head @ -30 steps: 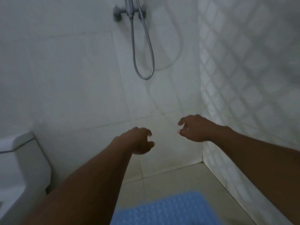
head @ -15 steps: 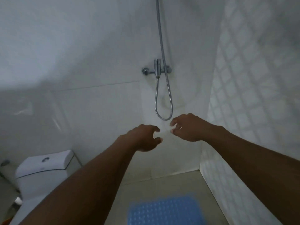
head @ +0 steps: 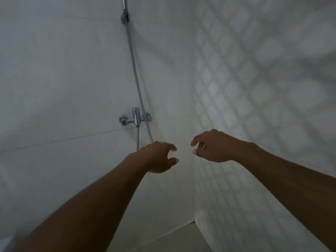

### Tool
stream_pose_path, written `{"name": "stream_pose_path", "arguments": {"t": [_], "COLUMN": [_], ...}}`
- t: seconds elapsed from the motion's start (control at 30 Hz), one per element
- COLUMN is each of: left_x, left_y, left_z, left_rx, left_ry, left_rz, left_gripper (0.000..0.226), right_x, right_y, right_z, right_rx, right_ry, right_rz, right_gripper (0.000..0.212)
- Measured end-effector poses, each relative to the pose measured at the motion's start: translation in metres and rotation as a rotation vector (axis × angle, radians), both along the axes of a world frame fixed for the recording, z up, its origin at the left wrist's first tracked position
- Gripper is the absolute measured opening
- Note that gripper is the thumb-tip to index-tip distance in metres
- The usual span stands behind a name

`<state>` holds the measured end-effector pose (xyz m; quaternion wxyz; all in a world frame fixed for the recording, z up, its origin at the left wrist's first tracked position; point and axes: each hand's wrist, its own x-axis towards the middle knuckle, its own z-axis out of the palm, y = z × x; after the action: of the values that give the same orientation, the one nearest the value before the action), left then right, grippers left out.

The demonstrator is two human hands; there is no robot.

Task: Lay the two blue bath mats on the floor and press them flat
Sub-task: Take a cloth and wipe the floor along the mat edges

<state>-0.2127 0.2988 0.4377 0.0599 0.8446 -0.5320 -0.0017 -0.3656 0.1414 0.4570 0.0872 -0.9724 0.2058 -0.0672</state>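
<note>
Neither blue bath mat is in view now. My left hand [head: 160,157] is stretched out in front of me at mid-frame, fingers loosely curled, holding nothing. My right hand [head: 211,146] hangs just to its right at about the same height, fingers also loosely curled and empty. A small gap separates the two hands. Both are raised in the air in front of the shower corner, touching nothing.
A chrome shower mixer [head: 135,119] with its hose [head: 135,70] is on the white tiled wall behind my left hand. The patterned tile wall [head: 254,88] stands on the right. A strip of floor [head: 181,240] shows at the bottom.
The view has tilted upward: the blue mat and the toilet have dropped out of the frame and the shower mixer sits lower. Both hands stay raised, empty and close together.
</note>
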Motion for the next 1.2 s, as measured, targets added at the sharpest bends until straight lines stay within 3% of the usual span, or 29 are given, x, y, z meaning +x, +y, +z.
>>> {"name": "stream_pose_path", "arguments": {"t": [0.33,0.5,0.63,0.9,1.2], "left_x": [-0.058,-0.135,-0.227,-0.418,-0.582], "left_y": [-0.165,-0.227,-0.226,-0.123,0.193], "left_z": [0.022,0.027,0.025,0.043,0.089], "left_rx": [0.000,-0.060,-0.024,-0.058,-0.143], "left_ry": [-0.045,-0.001,-0.002,0.086,0.224], "left_rz": [-0.402,-0.788,-1.113,-1.648,-2.314], "left_gripper": [0.057,0.056,0.056,0.053,0.054], "right_x": [-0.109,-0.203,-0.280,-0.396,-0.410], "right_y": [-0.076,-0.053,0.007,0.237,0.567], "right_z": [0.019,0.018,0.024,0.050,0.106], "right_rx": [-0.036,-0.081,-0.086,-0.105,-0.183], "right_ry": [0.018,-0.003,0.042,0.119,0.245], "right_rz": [-0.387,-0.740,-1.076,-1.660,-2.264], "right_gripper": [0.034,0.036,0.035,0.035,0.037]}}
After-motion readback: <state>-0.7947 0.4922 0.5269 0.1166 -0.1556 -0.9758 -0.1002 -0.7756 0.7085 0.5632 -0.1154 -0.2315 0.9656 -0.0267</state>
